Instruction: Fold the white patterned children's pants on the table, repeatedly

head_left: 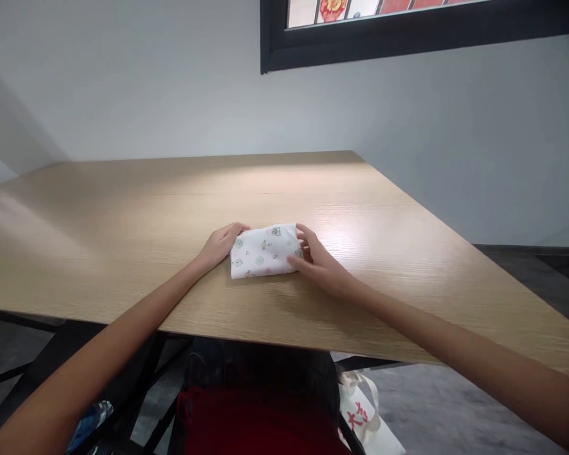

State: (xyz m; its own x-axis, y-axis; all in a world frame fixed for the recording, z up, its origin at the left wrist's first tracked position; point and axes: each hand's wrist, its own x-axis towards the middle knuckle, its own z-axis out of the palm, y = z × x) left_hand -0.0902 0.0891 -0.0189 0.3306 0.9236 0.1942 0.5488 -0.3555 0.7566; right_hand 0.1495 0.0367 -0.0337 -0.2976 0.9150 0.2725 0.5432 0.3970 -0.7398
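A small white cloth (264, 250) with a faint printed pattern lies folded into a rectangle on the wooden table (123, 227). My left hand (222, 242) rests at the cloth's left edge, fingers curled against it. At the right edge my right hand (318, 261) has its fingers wrapped over the cloth's side, the thumb lying along the near corner. Both hands touch the cloth, which lies flat on the table.
The table's near edge runs just in front of my arms. Under it are black table legs, a white bag (366, 417) with red print on the floor, and a water bottle (88, 424) at the lower left. A grey wall with a dark window frame (408, 38) stands behind.
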